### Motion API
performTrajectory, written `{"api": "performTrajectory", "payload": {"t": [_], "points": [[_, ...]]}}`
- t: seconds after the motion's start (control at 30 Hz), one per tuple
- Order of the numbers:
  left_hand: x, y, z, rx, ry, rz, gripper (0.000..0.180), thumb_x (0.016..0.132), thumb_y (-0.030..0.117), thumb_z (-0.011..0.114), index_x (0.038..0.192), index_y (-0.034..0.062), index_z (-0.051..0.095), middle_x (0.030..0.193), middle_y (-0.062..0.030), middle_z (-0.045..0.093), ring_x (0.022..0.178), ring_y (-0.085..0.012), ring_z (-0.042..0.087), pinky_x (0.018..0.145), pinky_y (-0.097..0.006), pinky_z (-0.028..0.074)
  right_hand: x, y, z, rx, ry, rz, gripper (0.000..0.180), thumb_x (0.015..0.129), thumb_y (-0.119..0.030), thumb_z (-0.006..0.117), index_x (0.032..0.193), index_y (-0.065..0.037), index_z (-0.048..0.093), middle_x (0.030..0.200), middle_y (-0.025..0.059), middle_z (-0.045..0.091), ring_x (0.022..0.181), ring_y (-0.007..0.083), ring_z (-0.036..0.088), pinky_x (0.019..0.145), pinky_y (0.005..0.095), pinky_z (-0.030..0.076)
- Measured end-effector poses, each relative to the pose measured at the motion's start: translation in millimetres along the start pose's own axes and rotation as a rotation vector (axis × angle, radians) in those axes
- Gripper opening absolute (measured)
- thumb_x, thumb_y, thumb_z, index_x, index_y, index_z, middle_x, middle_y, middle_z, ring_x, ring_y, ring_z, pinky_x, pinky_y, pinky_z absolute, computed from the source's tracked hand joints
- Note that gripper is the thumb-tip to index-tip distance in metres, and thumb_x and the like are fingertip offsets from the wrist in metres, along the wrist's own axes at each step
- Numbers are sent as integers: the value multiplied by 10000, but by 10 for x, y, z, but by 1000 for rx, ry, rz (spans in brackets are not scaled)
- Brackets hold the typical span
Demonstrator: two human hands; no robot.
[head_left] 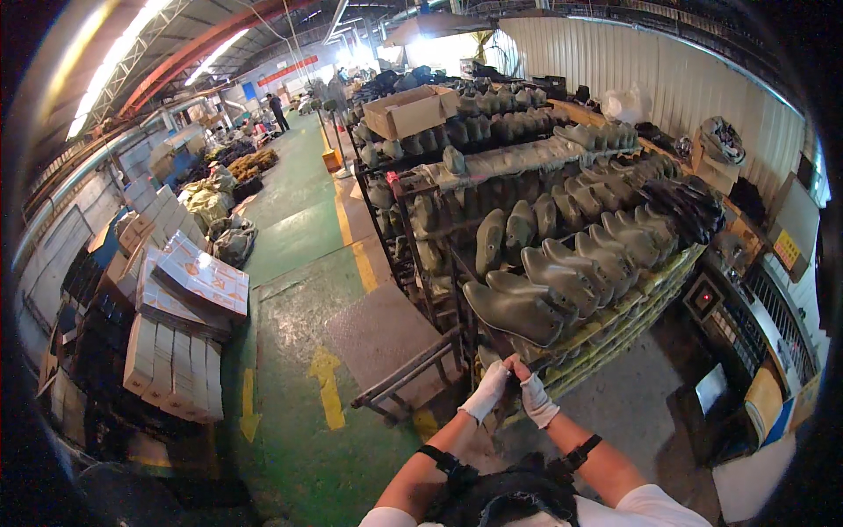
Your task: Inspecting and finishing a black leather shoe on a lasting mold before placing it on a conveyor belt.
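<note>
Left hand (487, 391), right hand (536, 400) meet beside near shoe forms (512, 314).
Fingers bunched, grip unclear; rack (406, 228) jolt could topple shoe forms.

Left hand (488, 392) and right hand (536, 400) come together, and whatever sits between those fingers (518, 367) is too small to call! Both sleeves (660, 507) run off the lower edge. Up the aisle (294, 184), a person (278, 112), too tiny to read any action! Glare (358, 58) swallows the far end, and front shoes (516, 313) partly cover those behind.
</note>
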State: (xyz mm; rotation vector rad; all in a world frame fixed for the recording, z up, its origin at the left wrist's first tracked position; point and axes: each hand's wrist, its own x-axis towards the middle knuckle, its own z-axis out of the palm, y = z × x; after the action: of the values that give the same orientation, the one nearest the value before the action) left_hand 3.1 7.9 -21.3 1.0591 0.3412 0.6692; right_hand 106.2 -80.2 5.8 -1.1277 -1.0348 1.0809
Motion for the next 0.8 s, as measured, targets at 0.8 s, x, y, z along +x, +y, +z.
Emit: {"api": "performTrajectory", "payload": {"t": [0.8], "points": [[-35,325,283,-115,58,-226,348,981,345,514,740,105,588,734,4,614,741,-132,586,735,-290,442,-84,10,18,8,133,-46,522,1030,-422,419,1338,-14,525,1332,6,530,1232,129,469,1080,301,327]]}}
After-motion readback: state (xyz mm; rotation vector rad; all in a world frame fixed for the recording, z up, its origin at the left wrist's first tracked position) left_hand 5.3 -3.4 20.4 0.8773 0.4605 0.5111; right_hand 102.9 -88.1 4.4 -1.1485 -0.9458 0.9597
